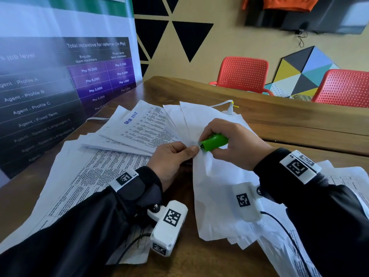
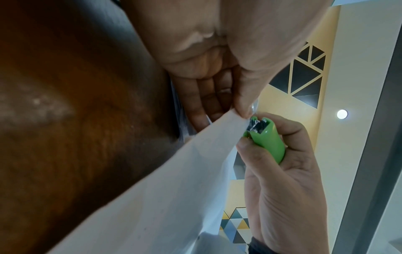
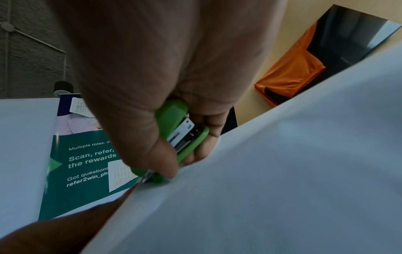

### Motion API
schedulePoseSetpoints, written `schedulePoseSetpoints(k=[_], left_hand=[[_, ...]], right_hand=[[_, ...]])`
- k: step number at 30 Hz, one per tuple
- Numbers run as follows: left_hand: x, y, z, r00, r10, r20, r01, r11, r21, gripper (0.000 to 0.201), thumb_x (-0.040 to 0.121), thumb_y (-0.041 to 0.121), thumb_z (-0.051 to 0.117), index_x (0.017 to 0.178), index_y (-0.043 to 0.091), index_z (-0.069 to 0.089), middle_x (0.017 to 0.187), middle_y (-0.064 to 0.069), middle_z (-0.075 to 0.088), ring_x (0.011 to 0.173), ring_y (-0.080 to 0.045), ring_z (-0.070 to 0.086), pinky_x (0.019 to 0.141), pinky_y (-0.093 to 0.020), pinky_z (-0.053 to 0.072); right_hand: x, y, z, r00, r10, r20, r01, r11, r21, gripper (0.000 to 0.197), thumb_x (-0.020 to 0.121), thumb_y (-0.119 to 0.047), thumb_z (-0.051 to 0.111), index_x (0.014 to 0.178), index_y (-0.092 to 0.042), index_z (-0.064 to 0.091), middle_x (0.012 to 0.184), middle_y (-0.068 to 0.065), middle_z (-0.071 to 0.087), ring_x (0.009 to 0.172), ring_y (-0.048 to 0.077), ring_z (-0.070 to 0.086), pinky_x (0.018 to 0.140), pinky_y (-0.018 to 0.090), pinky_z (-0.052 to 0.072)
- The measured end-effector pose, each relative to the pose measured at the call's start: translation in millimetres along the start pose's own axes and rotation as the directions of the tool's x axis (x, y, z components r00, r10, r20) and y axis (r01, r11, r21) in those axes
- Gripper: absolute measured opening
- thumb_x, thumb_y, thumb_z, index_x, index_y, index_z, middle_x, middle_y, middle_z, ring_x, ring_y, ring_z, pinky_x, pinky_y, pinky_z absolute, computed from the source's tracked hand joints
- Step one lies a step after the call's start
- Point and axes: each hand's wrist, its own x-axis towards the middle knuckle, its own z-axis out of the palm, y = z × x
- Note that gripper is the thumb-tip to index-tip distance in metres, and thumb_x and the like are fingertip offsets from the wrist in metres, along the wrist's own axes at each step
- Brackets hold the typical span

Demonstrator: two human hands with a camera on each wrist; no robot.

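A small green stapler (image 1: 214, 141) lies in my right hand (image 1: 229, 140), fingers wrapped round it, thumb on its underside. Its metal mouth (image 2: 257, 126) sits at the corner of a fanned bundle of white sheets (image 1: 215, 176). My left hand (image 1: 171, 158) pinches that same corner between thumb and fingers, right against the stapler's nose. From the left wrist the paper corner (image 2: 217, 137) meets the stapler (image 2: 268, 144). The right wrist view has the stapler (image 3: 185, 137) under my palm, above the white sheets (image 3: 282, 171). The sheets' far ends rest on the table.
Printed forms (image 1: 143, 126) and more papers (image 1: 79, 176) spread over the wooden table (image 1: 279, 120). A white cable (image 1: 229, 106) lies behind the sheets. A banner (image 1: 60, 86) stands at the left; red chairs (image 1: 243, 74) stand beyond the table.
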Motion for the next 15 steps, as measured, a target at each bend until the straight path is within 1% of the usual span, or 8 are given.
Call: schedulePoseSetpoints(k=[2, 5, 6, 8, 9, 11, 13, 15], left_hand=[[0.2, -0.5, -1.2, 1.0, -0.002, -0.002, 0.002, 1.0, 0.009, 0.039, 0.091, 0.004, 0.065, 0.112, -0.027, 0.052, 0.097, -0.029, 0.065, 0.072, -0.03, 0.066, 0.06, -0.035, 0.061], [1.6, -2.0, -3.0, 1.0, 0.013, -0.019, -0.012, 0.999, 0.043, 0.037, 0.09, 0.006, 0.068, 0.109, -0.024, 0.057, 0.096, -0.03, 0.069, 0.073, -0.031, 0.067, 0.064, -0.038, 0.061], [2.0, -2.1, -3.2, 0.999, 0.034, -0.033, -0.031, 0.997, 0.074, 0.038, 0.087, 0.01, 0.073, 0.104, -0.022, 0.059, 0.097, -0.034, 0.069, 0.074, -0.033, 0.067, 0.068, -0.043, 0.061], [1.0, -0.5, -2.2, 0.996, 0.079, -0.052, -0.071, 0.986, 0.15, 0.051, 0.076, 0.024, 0.082, 0.095, -0.019, 0.061, 0.098, -0.04, 0.066, 0.079, -0.037, 0.065, 0.079, -0.058, 0.057], [1.1, -0.7, -2.1, 0.994, 0.093, -0.058, -0.082, 0.982, 0.17, 0.057, 0.07, 0.031, 0.083, 0.092, -0.017, 0.061, 0.098, -0.042, 0.065, 0.079, -0.038, 0.065, 0.082, -0.063, 0.055], [3.4, -2.9, -2.3, 0.992, 0.111, -0.064, -0.097, 0.978, 0.184, 0.064, 0.064, 0.038, 0.083, 0.089, -0.016, 0.061, 0.097, -0.042, 0.064, 0.08, -0.041, 0.066, 0.082, -0.066, 0.053], [3.0, -2.1, -2.0, 0.992, 0.111, -0.056, -0.099, 0.978, 0.182, 0.058, 0.068, 0.033, 0.084, 0.089, -0.017, 0.062, 0.097, -0.042, 0.064, 0.081, -0.044, 0.068, 0.084, -0.065, 0.053], [2.3, -1.1, -2.1, 0.994, 0.101, -0.049, -0.093, 0.985, 0.147, 0.042, 0.081, 0.018, 0.08, 0.093, -0.018, 0.062, 0.098, -0.041, 0.066, 0.08, -0.037, 0.066, 0.084, -0.061, 0.055]], right_hand=[[-0.4, 0.9, 0.4, 1.0, 0.013, 0.004, -0.013, 1.0, -0.01, 0.033, 0.072, -0.006, 0.071, 0.095, -0.028, 0.068, 0.097, -0.012, 0.065, 0.095, 0.01, 0.059, 0.086, 0.036, 0.049], [0.1, -0.4, 0.3, 0.999, 0.042, 0.004, -0.042, 0.996, -0.079, 0.029, 0.07, -0.022, 0.065, 0.095, -0.036, 0.063, 0.098, -0.017, 0.064, 0.096, 0.01, 0.06, 0.087, 0.041, 0.049], [0.5, -1.2, -0.1, 0.998, 0.066, 0.012, -0.065, 0.995, -0.078, 0.029, 0.071, -0.021, 0.065, 0.096, -0.036, 0.063, 0.098, -0.017, 0.065, 0.096, 0.009, 0.059, 0.087, 0.041, 0.05], [1.4, -2.5, -0.1, 0.996, 0.089, 0.031, -0.086, 0.993, -0.083, 0.028, 0.073, -0.018, 0.065, 0.096, -0.034, 0.063, 0.097, -0.016, 0.064, 0.094, 0.008, 0.058, 0.087, 0.039, 0.05], [1.8, -2.8, 0.5, 0.996, 0.081, 0.032, -0.077, 0.992, -0.105, 0.027, 0.073, -0.021, 0.064, 0.096, -0.034, 0.062, 0.096, -0.016, 0.064, 0.093, 0.008, 0.058, 0.085, 0.04, 0.05], [1.4, -3.0, 1.4, 0.998, 0.054, 0.025, -0.05, 0.989, -0.141, 0.026, 0.071, -0.027, 0.061, 0.096, -0.035, 0.061, 0.096, -0.016, 0.063, 0.091, 0.008, 0.057, 0.082, 0.041, 0.051], [0.4, -1.7, 2.3, 0.999, 0.038, 0.003, -0.037, 0.994, -0.1, 0.027, 0.072, -0.021, 0.064, 0.096, -0.033, 0.062, 0.095, -0.014, 0.064, 0.09, 0.009, 0.058, 0.08, 0.036, 0.05], [-1.0, -1.4, 2.7, 0.999, 0.025, -0.023, -0.026, 0.999, -0.022, 0.03, 0.072, -0.007, 0.068, 0.095, -0.026, 0.065, 0.094, -0.011, 0.065, 0.09, 0.009, 0.058, 0.079, 0.026, 0.047]])
